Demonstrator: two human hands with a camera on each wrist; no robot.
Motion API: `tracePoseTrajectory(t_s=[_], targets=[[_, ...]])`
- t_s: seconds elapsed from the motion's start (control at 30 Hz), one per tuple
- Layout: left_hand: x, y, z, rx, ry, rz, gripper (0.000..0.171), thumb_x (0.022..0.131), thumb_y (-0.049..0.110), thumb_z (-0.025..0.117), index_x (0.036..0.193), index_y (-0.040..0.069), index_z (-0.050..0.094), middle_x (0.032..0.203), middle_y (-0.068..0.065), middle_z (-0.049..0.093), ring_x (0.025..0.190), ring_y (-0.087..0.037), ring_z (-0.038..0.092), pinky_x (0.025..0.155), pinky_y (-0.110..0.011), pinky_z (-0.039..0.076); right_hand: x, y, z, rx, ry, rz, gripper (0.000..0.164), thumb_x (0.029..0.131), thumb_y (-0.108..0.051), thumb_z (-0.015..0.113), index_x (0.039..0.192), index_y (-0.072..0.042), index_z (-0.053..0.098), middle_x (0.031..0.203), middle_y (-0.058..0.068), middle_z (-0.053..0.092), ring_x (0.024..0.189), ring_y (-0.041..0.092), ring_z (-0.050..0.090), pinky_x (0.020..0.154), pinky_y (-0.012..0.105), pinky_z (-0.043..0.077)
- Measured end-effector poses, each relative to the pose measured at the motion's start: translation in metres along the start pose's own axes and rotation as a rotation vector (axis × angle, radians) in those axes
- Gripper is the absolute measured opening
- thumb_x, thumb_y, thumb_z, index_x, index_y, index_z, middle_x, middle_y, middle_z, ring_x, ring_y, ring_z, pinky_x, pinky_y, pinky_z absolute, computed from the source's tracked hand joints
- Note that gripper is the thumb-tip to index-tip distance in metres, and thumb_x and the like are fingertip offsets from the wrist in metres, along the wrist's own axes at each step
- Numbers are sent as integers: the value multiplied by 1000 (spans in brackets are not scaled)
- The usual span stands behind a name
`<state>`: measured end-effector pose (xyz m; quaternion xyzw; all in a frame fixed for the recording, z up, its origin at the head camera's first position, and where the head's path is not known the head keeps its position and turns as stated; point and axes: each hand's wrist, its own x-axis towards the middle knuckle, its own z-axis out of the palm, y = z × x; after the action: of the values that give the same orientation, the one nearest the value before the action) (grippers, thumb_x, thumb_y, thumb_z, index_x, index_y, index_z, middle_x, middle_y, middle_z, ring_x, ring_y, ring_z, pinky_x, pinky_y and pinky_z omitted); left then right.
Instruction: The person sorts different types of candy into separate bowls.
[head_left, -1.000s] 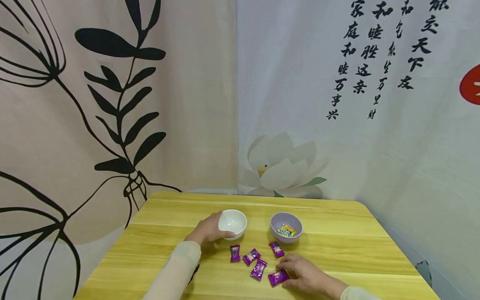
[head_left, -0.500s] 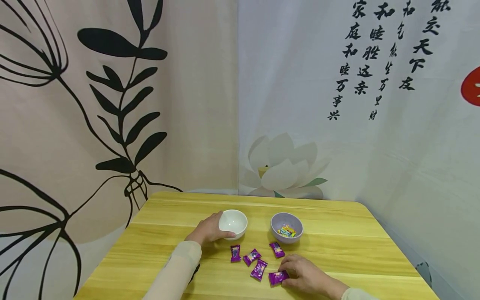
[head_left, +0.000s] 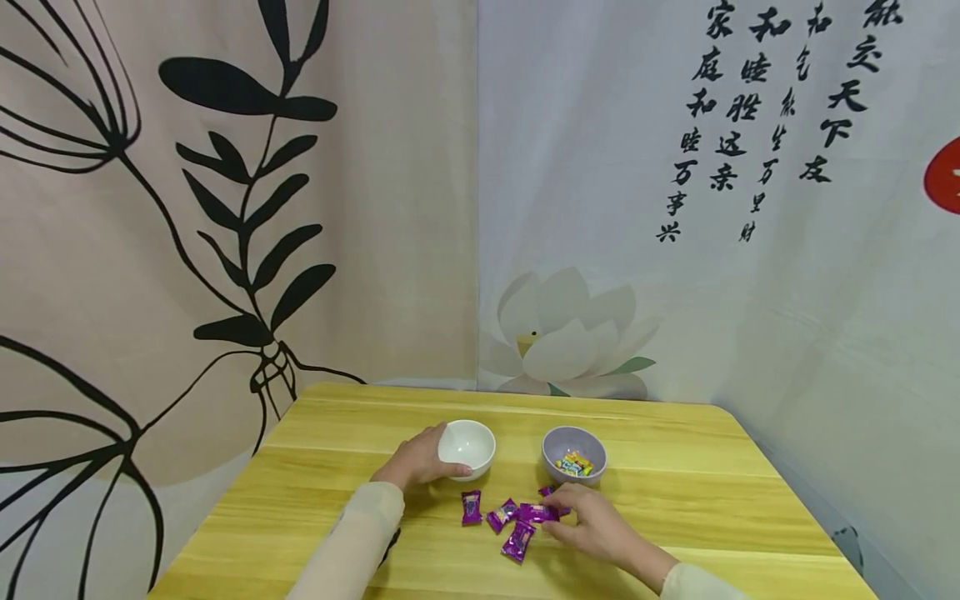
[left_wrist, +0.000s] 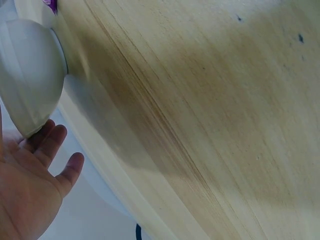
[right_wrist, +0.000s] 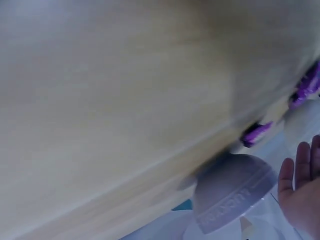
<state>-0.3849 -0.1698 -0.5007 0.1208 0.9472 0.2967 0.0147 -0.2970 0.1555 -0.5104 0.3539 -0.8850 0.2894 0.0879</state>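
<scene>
My left hand [head_left: 415, 457] grips the side of a white bowl [head_left: 470, 446] on the table, thumb at the near side and fingers round the left. In the left wrist view the bowl [left_wrist: 32, 70] shows edge-on with fingertips at its rim. My right hand [head_left: 592, 523] pinches a purple-wrapped candy [head_left: 537, 513] between thumb and fingers, above the other purple candies. Below it lies another purple candy [head_left: 517, 542]; two more, a middle candy [head_left: 501, 516] and a left candy [head_left: 471, 507], lie nearer the white bowl. One purple candy [head_left: 547, 491] is partly hidden behind the right hand.
A lavender bowl [head_left: 555, 437] holding small yellow and colourful wrapped candies [head_left: 573, 463] stands right of the white bowl. Behind the wooden table [head_left: 675, 467] hangs a printed curtain [head_left: 405, 208]. A dark object [head_left: 389, 547] peeks out beside the left sleeve.
The right hand has picked the nearest purple candy off the table and moved it away from the body and slightly left. The left hand and both bowls stay put.
</scene>
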Motion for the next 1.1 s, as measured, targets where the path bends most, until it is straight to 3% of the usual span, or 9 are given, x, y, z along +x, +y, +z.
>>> tracePoseTrajectory(t_s=[0.27,0.5,0.8,0.97,1.1], targets=[[0,0,0,3,0,-14,111,70,62,82,152,3,35,141,-18,51,124,-38,51,107,-62,33,37,-13,5,-33,105,138,27,88,-29,76,108,-11,75,95,-7,67,83,14,63,69,26,52],[1,-1,0,6,-1,-11,110,70,62,82,152,3,36,139,-17,52,121,-37,53,105,-61,36,71,-16,10,-58,172,227,29,89,-31,75,109,-10,75,95,-5,68,89,19,65,74,34,54],[-2,1,-1,14,-9,-5,108,72,63,80,151,4,37,136,-16,54,117,-36,55,102,-60,40,107,-12,26,-54,215,245,28,90,-29,73,109,-8,75,99,4,70,89,24,65,75,38,54],[-3,2,-4,3,-11,13,103,73,60,81,150,4,39,133,-16,56,112,-33,57,99,-59,42,123,-13,35,-95,202,259,29,89,-30,73,108,-8,75,96,3,69,87,20,64,75,38,53],[-3,2,-4,10,-13,41,97,75,58,81,147,5,43,128,-13,59,106,-28,59,96,-58,44,130,-19,41,-104,176,274,33,89,-31,74,111,-6,74,100,7,70,92,25,65,81,43,54]])
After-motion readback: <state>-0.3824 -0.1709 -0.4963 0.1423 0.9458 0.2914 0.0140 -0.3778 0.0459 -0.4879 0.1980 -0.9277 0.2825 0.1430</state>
